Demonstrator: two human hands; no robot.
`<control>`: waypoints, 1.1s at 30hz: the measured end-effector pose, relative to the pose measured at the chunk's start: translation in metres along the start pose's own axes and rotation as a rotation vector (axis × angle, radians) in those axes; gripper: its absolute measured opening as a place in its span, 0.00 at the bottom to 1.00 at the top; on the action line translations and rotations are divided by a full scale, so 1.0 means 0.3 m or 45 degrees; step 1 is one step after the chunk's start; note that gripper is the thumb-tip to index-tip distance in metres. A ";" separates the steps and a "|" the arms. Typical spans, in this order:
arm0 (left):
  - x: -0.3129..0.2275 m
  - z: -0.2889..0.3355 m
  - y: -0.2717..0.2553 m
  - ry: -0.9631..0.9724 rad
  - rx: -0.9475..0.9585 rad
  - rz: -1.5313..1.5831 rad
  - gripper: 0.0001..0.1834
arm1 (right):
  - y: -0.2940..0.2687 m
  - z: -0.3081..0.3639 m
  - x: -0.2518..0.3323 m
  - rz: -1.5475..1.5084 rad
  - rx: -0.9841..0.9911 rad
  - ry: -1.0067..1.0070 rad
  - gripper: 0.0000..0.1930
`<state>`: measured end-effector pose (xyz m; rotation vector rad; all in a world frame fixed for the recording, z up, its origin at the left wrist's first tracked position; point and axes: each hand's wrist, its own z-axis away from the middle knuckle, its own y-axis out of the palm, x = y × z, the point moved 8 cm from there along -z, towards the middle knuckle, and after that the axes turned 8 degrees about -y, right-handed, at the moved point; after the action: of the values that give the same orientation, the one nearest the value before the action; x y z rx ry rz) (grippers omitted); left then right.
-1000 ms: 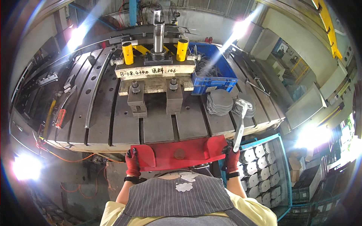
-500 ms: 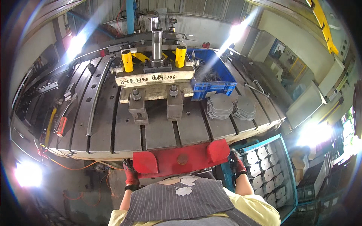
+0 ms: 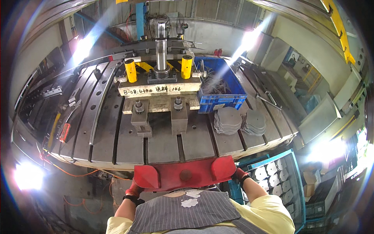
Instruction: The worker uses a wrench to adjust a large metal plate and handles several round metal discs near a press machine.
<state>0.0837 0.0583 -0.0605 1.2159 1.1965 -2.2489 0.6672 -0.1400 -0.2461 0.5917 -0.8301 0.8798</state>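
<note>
A red control panel (image 3: pixel 171 177) runs across the near edge of the press table, with a curved red guard at each end. In its middle sits a dull round button (image 3: pixel 186 175). My left hand (image 3: pixel 134 189), in a red glove, is at the panel's left end, its fingers hidden behind the guard. At the right end my right hand (image 3: pixel 239 174), gloved in red too, reaches in at the guard's side. Its fingertips are also out of sight. Beyond the panel, a die set (image 3: pixel 159 89) with a steel post and two yellow cylinders is bolted to the slotted table (image 3: pixel 156 150).
Stacked grey metal plates (image 3: pixel 228 120) lie on the table's right side, before a blue crate (image 3: pixel 222 102) of metal scrap. A blue-framed bin (image 3: pixel 298 187) with rows of plates stands lower right. A red-handled tool (image 3: pixel 65 132) lies at left.
Both hands have moved inward, from beside the panel to behind its end guards. The fingers, partly visible before, are now hidden. The whole view has shifted slightly, so the table appears lower.
</note>
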 end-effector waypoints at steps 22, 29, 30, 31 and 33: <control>0.140 0.007 0.024 0.150 -0.184 -0.330 0.19 | 0.192 0.188 0.243 1.133 0.348 -0.379 0.09; 0.027 0.082 0.014 -0.648 -0.100 1.251 0.21 | 0.146 0.126 0.156 1.489 0.549 -0.680 0.07; 0.051 0.094 0.005 -0.637 -0.155 1.233 0.21 | 0.149 0.123 0.161 1.393 0.467 -0.548 0.07; 0.067 0.087 -0.001 -0.626 -0.208 1.215 0.21 | 0.151 0.126 0.163 1.297 0.385 -0.416 0.07; 0.113 0.066 0.002 -0.577 -0.250 1.191 0.21 | 0.070 0.123 0.103 0.902 0.317 -0.389 0.07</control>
<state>0.0535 0.0459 -0.0823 0.8490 0.4851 -1.5213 0.6470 -0.1435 -0.1978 0.6670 -1.2509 1.5797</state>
